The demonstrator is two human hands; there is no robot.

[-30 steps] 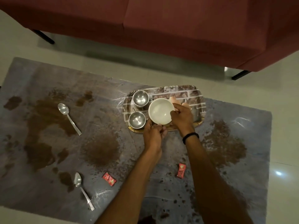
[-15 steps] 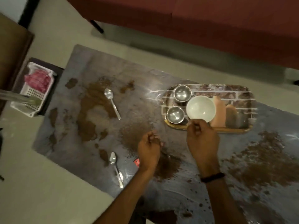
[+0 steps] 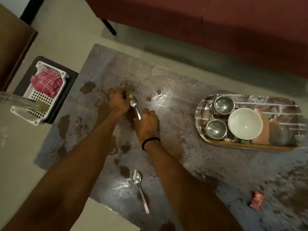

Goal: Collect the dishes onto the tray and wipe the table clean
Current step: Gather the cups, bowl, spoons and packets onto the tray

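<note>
Left of the surface (image 3: 175, 100), a white basket (image 3: 38, 104) holds a red checked cloth (image 3: 46, 83). My left hand (image 3: 119, 101) is curled beside a shiny steel spoon (image 3: 135, 105) lying among brown stains; I cannot tell if it grips. My right hand (image 3: 146, 124) pinches the handle. The tray (image 3: 241, 146) carries two steel cups (image 3: 224, 104) and a white bowl (image 3: 245, 123).

Far side: we log a dark red sofa (image 3: 216, 22), one black leg (image 3: 109, 27) on pale floor (image 3: 66, 30). Left: white perforated basket (image 3: 41, 97) on a dark stand (image 3: 70, 84). Near right: small red packet (image 3: 256, 200).
</note>
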